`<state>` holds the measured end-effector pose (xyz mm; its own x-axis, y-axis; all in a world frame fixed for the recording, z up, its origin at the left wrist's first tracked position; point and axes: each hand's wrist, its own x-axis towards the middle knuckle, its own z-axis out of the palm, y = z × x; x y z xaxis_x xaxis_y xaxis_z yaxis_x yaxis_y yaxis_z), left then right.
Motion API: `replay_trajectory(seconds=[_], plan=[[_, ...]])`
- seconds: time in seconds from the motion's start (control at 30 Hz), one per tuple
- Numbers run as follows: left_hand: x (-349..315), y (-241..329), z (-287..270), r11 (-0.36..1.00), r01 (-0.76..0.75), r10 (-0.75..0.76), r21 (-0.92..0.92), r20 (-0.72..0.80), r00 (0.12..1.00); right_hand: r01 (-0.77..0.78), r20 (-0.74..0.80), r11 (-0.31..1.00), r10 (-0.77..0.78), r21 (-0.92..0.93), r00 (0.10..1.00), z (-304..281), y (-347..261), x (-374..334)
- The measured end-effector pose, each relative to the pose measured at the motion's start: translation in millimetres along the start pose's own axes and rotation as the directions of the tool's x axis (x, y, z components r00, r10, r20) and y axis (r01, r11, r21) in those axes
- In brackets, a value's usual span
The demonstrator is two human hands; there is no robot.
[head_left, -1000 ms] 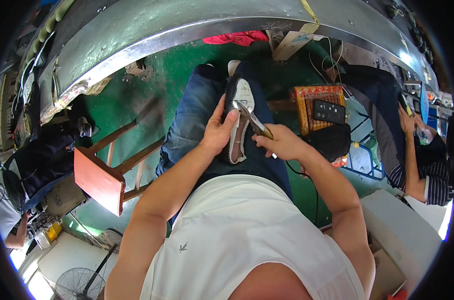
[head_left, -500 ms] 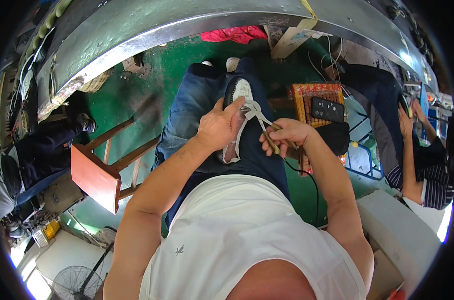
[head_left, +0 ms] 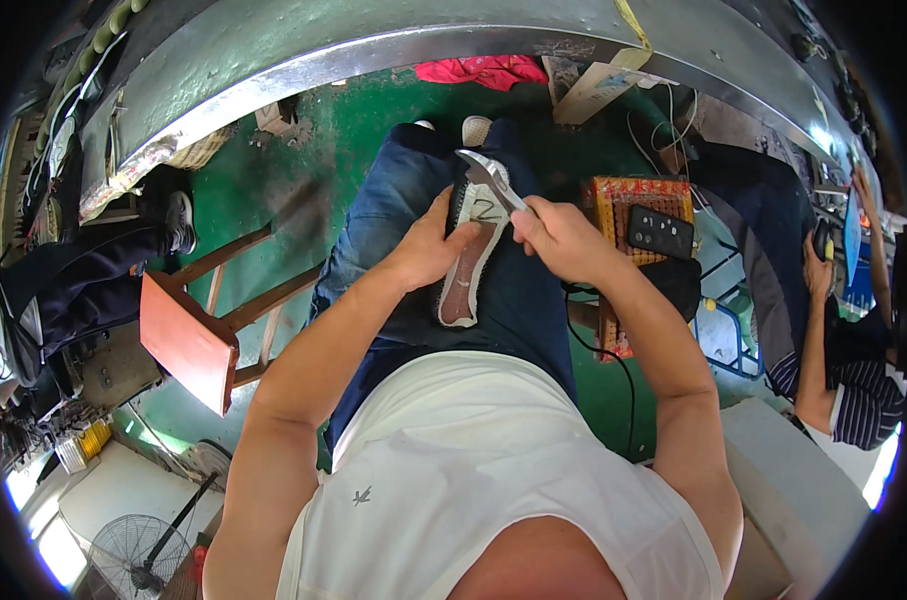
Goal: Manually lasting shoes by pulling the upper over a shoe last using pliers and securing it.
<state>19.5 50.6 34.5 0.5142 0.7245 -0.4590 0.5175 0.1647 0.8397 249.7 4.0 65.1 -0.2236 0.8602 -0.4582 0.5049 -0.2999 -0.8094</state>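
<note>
A shoe upper on a last (head_left: 465, 285) lies bottom up across my thighs, its toe pointing away from me. Its bottom shows a brown insole board, pale folded edges and a dark mark near the toe. My left hand (head_left: 431, 248) grips it from the left side, thumb over the insole and fingers hidden beneath. My right hand (head_left: 563, 238) is closed around the handles of metal lasting pincers (head_left: 495, 180). The curved head of the pincers lies over the toe; whether it touches cannot be made out.
A beaded seat pad (head_left: 613, 200) with a black phone-like device (head_left: 660, 232) is at my right. An orange stool (head_left: 188, 335) stands left. The metal bench edge (head_left: 373, 62) curves ahead. A co-worker's arm (head_left: 815, 330) is far right; another person's leg (head_left: 103, 250) is left.
The pincers were near the middle of the shoe with handles spread; now they are turned over the toe with handles together. My right hand has moved up, and my left hand's thumb has shifted down.
</note>
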Motion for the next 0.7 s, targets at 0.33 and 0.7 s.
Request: replay_trajectory(seconds=[0.33,0.7], plan=[[22.0,-3.2,-28.9,0.905,0.327,-0.227,-0.271,0.341,0.912,-0.138,0.220,0.980,0.167,-0.140,0.961,-11.7,6.6,-46.7],[27.9,-18.6,-23.5,0.895,0.290,-0.156,-0.341,0.370,0.916,0.244,0.213,0.704,-0.134,-0.667,0.968,37.5,-30.1,-37.8]])
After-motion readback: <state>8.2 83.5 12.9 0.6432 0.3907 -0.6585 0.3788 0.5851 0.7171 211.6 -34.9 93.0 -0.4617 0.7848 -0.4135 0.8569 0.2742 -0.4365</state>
